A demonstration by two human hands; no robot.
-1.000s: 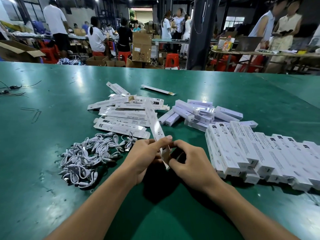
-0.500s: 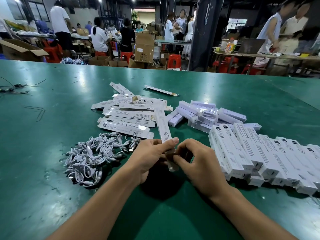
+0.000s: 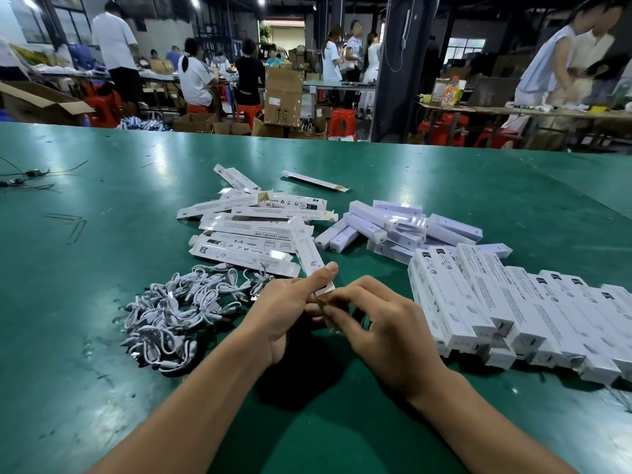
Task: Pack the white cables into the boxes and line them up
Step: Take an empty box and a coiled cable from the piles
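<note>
Currently both hands, left hand (image 3: 284, 313) and right hand (image 3: 383, 333), are pinching the flat carton (image 3: 307, 249), whose near flaps should be squared fully before cable loading.

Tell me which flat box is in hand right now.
The box at the right edge of the pile: the left hand and right hand pinch its near, brown-flapped end. The rest lie loose on the table.

Your left grip (image 3: 284, 313) and right grip (image 3: 390, 336) pinch the near end of one white box (image 3: 307, 249); cables (image 3: 184, 309) lie heaped left of that box, stacked boxes (image 3: 513, 309) right of it.
</note>
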